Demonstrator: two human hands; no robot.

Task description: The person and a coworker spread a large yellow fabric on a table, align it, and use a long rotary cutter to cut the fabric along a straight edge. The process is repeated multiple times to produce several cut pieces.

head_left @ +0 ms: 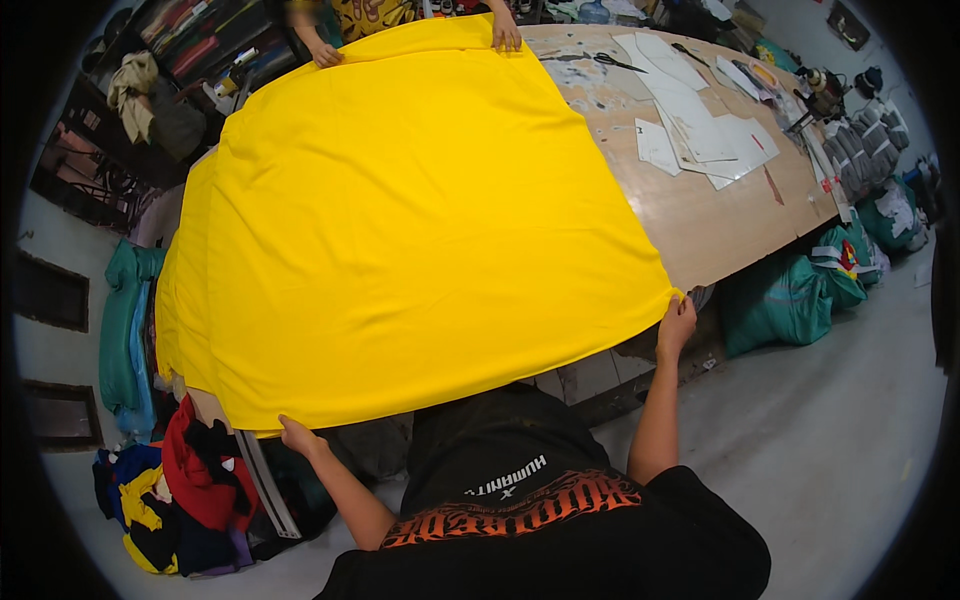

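Cloth (420, 230), plain yellow, is covering the left and middle of the worktop (720, 235) in the head view, its near edge reaching out past the worktop toward the person. Shallow creases are running across it, and folds are gathering along its left side. The left hand (298, 437) is pinching the near edge close to its left corner, fingers closed on the fabric. The right hand (677, 322) is gripping the near right corner between thumb and bent fingers, with the edge between the two hands bowing toward the person's black shirt (560, 545). Across the worktop, a co-worker's hand (325, 55) is touching the far edge toward the left, while that person's other hand (507, 35) is lying over the far right corner, fingers pointing down.

Right of the cloth, black scissors (620, 63) are lying just beside white pattern pieces (690, 110), some of which are overlapping. Green bags (780, 305) are sitting on the floor (800, 450) below the worktop's right side. At lower left, a clothes pile (205, 470) in red, black, yellow and blue is resting near the worktop's corner.
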